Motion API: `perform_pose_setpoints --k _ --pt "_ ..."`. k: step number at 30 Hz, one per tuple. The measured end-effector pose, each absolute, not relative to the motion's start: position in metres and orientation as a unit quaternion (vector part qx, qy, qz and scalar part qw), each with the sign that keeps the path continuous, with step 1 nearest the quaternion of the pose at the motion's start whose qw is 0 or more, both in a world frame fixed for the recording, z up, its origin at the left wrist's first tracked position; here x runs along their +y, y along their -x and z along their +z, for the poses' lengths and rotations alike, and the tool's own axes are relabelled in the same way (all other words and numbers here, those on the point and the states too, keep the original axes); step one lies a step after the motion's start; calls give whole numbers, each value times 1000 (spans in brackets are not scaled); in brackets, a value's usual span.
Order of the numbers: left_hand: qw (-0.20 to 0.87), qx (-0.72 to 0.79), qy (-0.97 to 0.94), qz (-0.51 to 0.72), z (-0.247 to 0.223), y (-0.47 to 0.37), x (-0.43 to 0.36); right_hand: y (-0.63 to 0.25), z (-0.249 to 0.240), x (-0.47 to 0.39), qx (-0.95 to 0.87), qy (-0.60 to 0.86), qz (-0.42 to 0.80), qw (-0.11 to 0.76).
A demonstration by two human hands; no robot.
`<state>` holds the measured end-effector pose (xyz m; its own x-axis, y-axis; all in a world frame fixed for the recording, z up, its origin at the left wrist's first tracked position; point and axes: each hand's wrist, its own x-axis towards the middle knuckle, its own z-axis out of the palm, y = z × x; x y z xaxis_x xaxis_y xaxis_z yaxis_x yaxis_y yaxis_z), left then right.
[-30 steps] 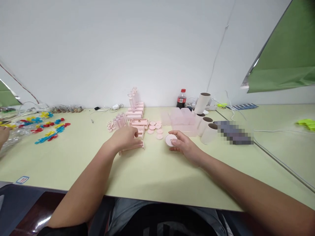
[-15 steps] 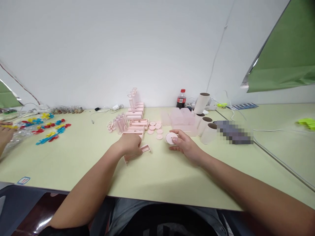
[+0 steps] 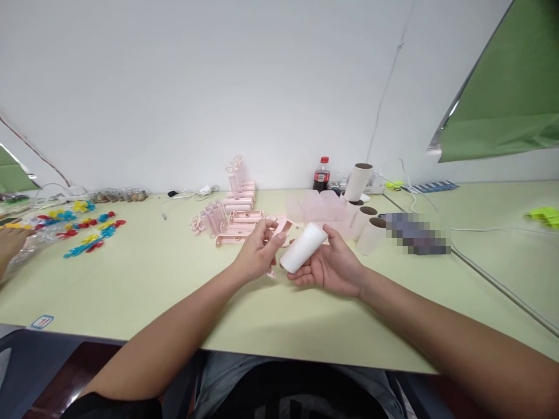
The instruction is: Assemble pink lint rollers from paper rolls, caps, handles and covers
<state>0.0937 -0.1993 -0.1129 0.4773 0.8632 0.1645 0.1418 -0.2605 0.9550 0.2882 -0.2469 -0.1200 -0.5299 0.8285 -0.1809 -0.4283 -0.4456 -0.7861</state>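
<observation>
My left hand [image 3: 257, 253] is closed around a pink plastic holder [image 3: 285, 224], partly hidden by the fingers. Beside it, my right hand [image 3: 338, 270] supports a white paper-like roll [image 3: 304, 247], tilted with its upper end to the right. The roll lies along the palm between thumb and fingers, close to the holder; I cannot tell whether they touch. Behind my left hand lie several pink trough-shaped holders [image 3: 238, 239]. Pink round discs [image 3: 271, 219] show only partly behind the hands.
White rolls with brown cores [image 3: 370, 237] stand at the right, near translucent pink covers [image 3: 323, 206] and a cola bottle [image 3: 322, 174]. Pink tubes [image 3: 212, 220] stand left of the holders. Colourful plastic pieces [image 3: 94, 235] and another person's hand [image 3: 13, 241] are far left.
My left hand has lifted a pink holder from the table and brought it right, towards the roll. My right hand has turned the roll from end-on to side-on.
</observation>
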Motion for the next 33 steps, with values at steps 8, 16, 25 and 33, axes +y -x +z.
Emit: perform_pose_setpoints --k 8,16,25,33 --pt "433 301 -727 440 -125 -102 -202 -283 -128 -248 -353 260 826 355" --pt "357 312 -753 457 -128 -107 -205 -280 -127 -253 -354 251 829 354" --pt "268 245 -823 436 -129 -109 -213 -275 -131 -255 -343 198 816 421" --pt "216 213 -841 449 -132 -101 -203 -274 -134 -254 -365 197 820 394"
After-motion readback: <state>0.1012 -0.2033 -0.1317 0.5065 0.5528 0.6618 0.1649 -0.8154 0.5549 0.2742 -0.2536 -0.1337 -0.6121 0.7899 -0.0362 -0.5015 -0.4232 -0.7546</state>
